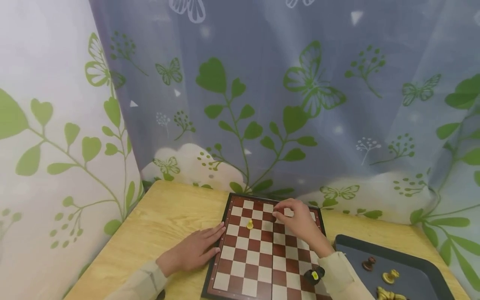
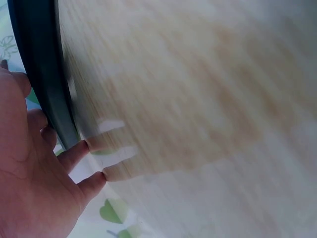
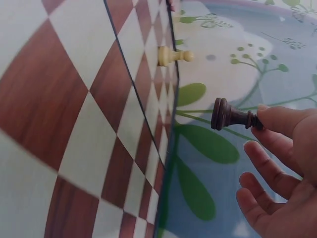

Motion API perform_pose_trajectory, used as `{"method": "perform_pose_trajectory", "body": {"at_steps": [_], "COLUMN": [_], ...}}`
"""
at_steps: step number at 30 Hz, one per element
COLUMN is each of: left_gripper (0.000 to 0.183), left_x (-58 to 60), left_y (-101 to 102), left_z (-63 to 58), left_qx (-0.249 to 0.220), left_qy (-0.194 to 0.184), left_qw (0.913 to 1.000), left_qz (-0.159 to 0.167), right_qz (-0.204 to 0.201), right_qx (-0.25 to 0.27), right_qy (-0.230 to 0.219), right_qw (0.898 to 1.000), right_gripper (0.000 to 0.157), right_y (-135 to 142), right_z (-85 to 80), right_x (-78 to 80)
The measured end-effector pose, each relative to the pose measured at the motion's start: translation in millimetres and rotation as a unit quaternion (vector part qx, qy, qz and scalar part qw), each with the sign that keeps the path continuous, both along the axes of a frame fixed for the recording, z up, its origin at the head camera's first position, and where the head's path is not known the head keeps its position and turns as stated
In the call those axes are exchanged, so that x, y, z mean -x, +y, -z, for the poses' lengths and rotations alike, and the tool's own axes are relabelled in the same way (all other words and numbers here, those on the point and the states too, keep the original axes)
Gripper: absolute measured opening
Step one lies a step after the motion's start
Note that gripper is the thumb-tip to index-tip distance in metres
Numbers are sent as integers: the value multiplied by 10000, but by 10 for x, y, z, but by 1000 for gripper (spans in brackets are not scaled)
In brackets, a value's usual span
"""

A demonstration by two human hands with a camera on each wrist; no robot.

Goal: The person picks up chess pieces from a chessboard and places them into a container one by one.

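A brown-and-cream chessboard (image 1: 252, 256) with a dark rim lies on the wooden table. My left hand (image 1: 193, 252) rests at its left edge, fingers extended; the left wrist view shows the hand (image 2: 39, 183) beside the dark board side. Over the board's far part, my right hand (image 1: 298, 221) pinches a dark brown chess piece (image 3: 233, 115) between thumb and index finger. The piece's base stands apart from the board in the right wrist view, and its top is hidden by the fingertips. A pale yellow pawn (image 1: 249, 224) stands upright on the board's left half.
To the right of the board sits a dark grey tray (image 1: 382, 246). It holds a dark brown chess piece (image 1: 369, 263) and yellow pieces (image 1: 391, 276), some cut off by the frame. A leaf-patterned curtain (image 1: 262, 104) hangs behind the wooden table (image 1: 176, 208).
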State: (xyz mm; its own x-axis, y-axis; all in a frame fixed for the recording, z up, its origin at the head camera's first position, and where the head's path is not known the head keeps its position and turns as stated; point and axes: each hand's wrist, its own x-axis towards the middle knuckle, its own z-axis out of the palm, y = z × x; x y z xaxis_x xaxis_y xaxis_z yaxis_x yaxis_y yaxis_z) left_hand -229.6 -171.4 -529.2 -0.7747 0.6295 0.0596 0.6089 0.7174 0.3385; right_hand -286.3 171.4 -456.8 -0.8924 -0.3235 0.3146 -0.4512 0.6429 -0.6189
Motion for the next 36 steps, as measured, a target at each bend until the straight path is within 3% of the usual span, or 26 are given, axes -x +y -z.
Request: {"method": "perform_pose_trajectory", "body": {"at_steps": [7, 20, 28, 32, 36], "left_gripper": [60, 59, 59, 59, 60], "left_x": [-23, -25, -9, -16, -20], "left_y": [4, 7, 6, 2, 2], "left_z": [21, 7, 17, 20, 26], "left_qx": [-30, -46, -92, -106, -118], "left_qy": [8, -62, -12, 17, -6], "left_qw": [10000, 10000, 10000, 9999, 9999], "left_qz": [-17, -34, 25, 32, 29], "right_qz": [153, 816, 1461, 1643, 1841], "right_qx": [53, -179, -415, -549, -703], "right_qy": [388, 322, -101, -546, -572], "right_qw": [9991, 9960, 9883, 9834, 9787], "right_gripper": [13, 14, 19, 18, 16], "right_y": [255, 871, 1236, 1359, 1502], "right_z": [-14, -72, -22, 75, 211], "right_x": [-219, -638, -874, -1018, -1133]}}
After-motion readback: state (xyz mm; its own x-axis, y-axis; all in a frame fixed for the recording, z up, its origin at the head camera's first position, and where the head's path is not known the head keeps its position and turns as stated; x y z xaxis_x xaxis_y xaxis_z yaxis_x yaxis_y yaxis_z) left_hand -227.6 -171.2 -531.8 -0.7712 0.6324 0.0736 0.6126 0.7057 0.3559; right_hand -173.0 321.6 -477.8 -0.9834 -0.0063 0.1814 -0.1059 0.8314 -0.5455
